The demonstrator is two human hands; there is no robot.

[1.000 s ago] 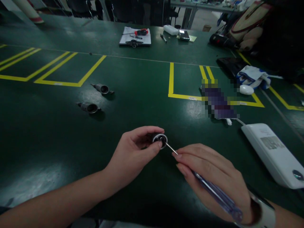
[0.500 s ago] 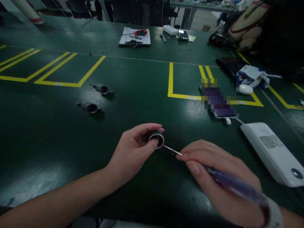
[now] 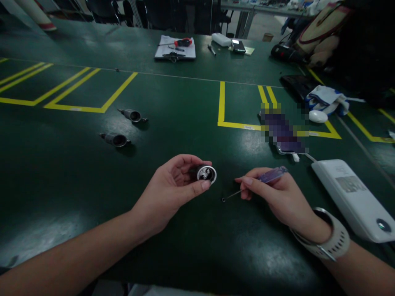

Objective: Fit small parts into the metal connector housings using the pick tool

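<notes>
My left hand (image 3: pixel 173 189) is closed round a dark cylindrical metal part (image 3: pixel 206 174), its open ringed end turned towards the camera and two round pieces showing inside. To the right, my right hand (image 3: pixel 271 189) pinches a screwdriver (image 3: pixel 273 175) with a translucent purple handle. Its thin shaft points down and left, and the tip is at a tiny dark ring-like piece (image 3: pixel 224 200) on the green table (image 3: pixel 173 255). Two similar dark metal parts, one (image 3: pixel 133 116) behind the other (image 3: pixel 116 140), lie at the left.
A white power bank (image 3: pixel 352 197) is cabled to a phone (image 3: pixel 284 133) at the right. Behind it are a glove (image 3: pixel 328 98) and a white oval object (image 3: pixel 318 116). A clipboard (image 3: pixel 160 51) with a red-black screwdriver (image 3: pixel 183 42) lies at the back.
The screwdriver tip has left the cylinder and moved down to the tiny piece, with its handle now swung upward. My left hand has turned the cylinder's open end more towards the camera.
</notes>
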